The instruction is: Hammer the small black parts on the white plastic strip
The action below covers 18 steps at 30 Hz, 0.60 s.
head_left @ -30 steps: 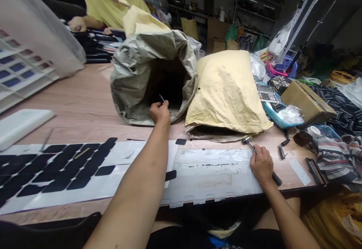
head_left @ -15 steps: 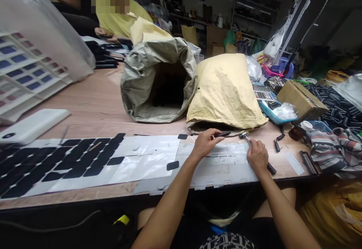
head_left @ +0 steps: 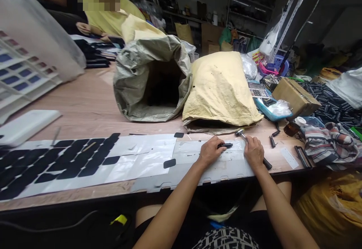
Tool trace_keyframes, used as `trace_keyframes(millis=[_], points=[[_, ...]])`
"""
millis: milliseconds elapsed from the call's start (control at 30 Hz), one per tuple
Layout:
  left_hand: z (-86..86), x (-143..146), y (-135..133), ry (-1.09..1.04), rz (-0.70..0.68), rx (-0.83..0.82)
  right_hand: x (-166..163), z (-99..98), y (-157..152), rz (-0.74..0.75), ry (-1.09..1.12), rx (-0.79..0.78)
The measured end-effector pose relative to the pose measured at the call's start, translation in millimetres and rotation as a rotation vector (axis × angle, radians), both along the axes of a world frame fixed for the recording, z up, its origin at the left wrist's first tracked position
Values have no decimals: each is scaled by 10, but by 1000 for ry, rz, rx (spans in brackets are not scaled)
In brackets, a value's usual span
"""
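From where I stand, the person's left hand (head_left: 210, 151) has its fingers closed around a slim black piece (head_left: 227, 145), held over the pale board (head_left: 226, 170) near the table's front edge; I can't tell whether the piece touches the board. Its long axis runs almost level from side to side, the free end pointing to the person's right, toward the hammer (head_left: 242, 135). The right hand (head_left: 254, 151) is wrapped around that hammer's handle, which slants: metal head away and leftward, near the mouth of the yellow sack (head_left: 220, 86), dark butt end back toward the person and rightward.
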<state>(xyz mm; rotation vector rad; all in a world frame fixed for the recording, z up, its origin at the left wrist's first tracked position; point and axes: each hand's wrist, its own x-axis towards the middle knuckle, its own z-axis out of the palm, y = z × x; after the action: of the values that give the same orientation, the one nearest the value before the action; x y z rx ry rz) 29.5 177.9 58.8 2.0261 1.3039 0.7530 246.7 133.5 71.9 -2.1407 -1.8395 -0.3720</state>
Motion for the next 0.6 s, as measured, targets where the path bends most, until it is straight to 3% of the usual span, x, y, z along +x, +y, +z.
trace_keyframes(millis=[133, 300, 600], points=[[-37, -3, 33, -39, 13, 17, -10, 106, -104, 66, 248, 2], [-72, -2, 59, -93, 32, 13, -194, 219, -323, 279, 504, 61], [-16, -5, 55, -80, 30, -6, -434, 250, -452, 323, 515, -25]])
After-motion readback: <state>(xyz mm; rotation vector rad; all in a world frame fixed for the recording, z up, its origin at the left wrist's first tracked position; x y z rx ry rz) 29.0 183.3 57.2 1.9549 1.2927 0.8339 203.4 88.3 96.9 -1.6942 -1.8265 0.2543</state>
